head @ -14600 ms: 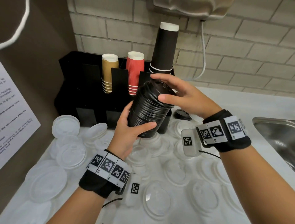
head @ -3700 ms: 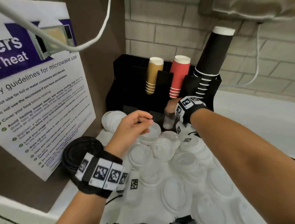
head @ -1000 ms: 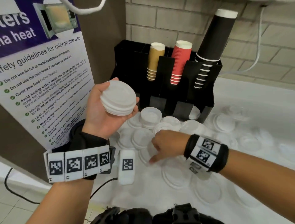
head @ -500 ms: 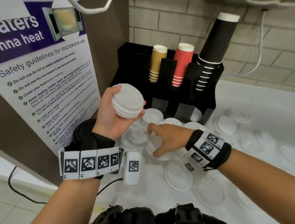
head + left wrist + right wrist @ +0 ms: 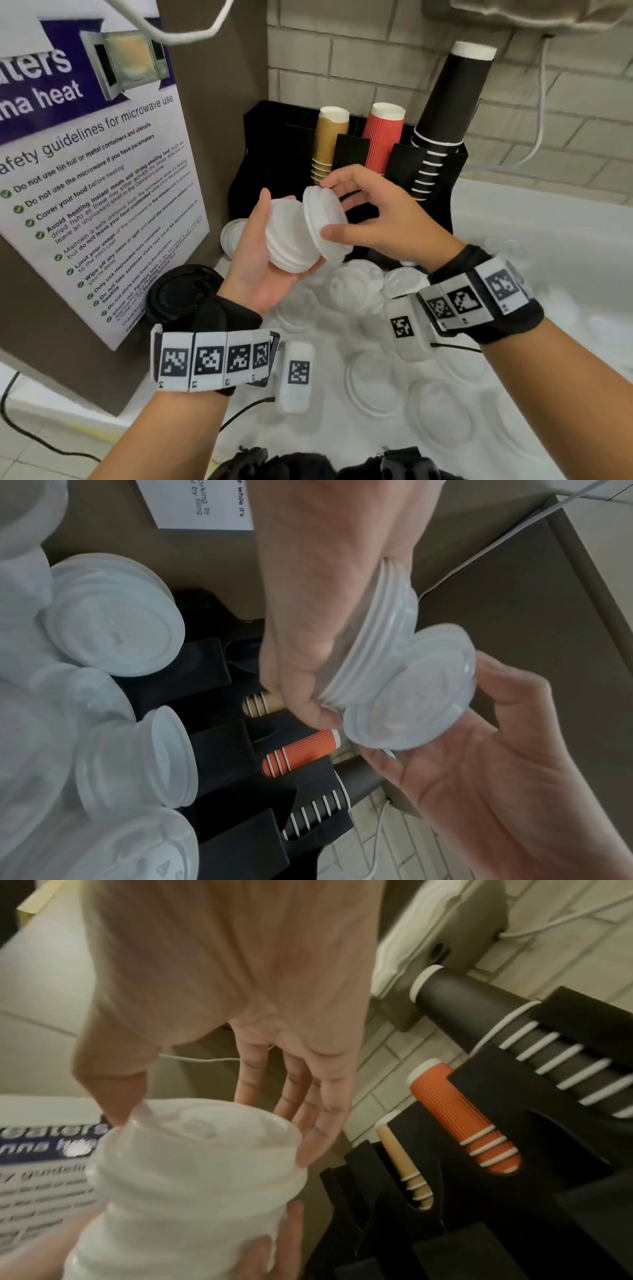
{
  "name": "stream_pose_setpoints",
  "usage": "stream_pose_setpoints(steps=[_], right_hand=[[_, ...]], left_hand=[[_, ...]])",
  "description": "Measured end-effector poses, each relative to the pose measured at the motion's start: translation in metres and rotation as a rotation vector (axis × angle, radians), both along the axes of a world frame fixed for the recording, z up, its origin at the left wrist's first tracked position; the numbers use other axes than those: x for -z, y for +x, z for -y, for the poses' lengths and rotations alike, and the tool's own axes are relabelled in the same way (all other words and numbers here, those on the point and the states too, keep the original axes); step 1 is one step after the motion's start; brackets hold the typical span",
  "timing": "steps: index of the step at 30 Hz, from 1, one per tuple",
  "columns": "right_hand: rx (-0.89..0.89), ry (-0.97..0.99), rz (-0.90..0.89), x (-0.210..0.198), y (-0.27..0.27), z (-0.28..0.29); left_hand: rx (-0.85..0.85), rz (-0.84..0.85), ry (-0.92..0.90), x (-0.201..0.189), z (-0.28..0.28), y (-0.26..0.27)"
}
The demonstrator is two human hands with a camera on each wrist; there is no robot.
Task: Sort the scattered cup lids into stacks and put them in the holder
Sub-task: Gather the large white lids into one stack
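My left hand (image 5: 263,260) is raised palm-up in front of the black holder (image 5: 260,144) and grips a short stack of white cup lids (image 5: 287,240) lying on its side. My right hand (image 5: 356,209) pinches one white lid (image 5: 325,226) by its rim between thumb and fingers. That lid is tilted and sits against the open end of the stack. The left wrist view shows the single lid (image 5: 411,696) overlapping the stack (image 5: 373,653). In the right wrist view, the fingers (image 5: 308,1096) reach over the top of the lid stack (image 5: 192,1164). Scattered clear lids (image 5: 373,383) cover the white counter below.
The holder carries brown cups (image 5: 329,144), red cups (image 5: 382,137) and a tall stack of black cups (image 5: 448,99). A stack of black lids (image 5: 181,294) sits by the microwave poster (image 5: 85,171) on the left panel. More white lids (image 5: 113,620) lie against the holder's base.
My right hand has lifted a white lid off the counter and brought it up to the stack. My left hand has turned the stack sideways toward it.
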State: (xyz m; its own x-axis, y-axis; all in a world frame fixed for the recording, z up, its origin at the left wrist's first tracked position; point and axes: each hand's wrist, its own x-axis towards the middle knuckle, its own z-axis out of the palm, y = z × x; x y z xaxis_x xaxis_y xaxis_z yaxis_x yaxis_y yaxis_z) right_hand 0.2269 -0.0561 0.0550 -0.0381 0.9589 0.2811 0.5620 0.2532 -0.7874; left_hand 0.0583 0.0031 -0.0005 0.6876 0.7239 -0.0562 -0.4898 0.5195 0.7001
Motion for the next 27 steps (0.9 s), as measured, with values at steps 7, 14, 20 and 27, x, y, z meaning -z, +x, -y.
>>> stream_pose_setpoints(steps=[7, 14, 20, 27], right_hand=[[0.005, 0.062, 0.190, 0.007, -0.020, -0.007], [-0.035, 0.041, 0.266, -0.002, -0.022, -0.013], [-0.049, 0.046, 0.300, -0.001, -0.025, -0.017], [-0.102, -0.095, 0.111, 0.003, -0.019, -0.017]], left_hand=[[0.057, 0.047, -0.030, -0.002, 0.001, 0.005], [0.036, 0.032, -0.004, 0.000, 0.000, 0.006], [0.039, 0.079, -0.048, 0.002, 0.000, 0.006], [-0.024, 0.038, -0.015, 0.005, -0.003, -0.002]])
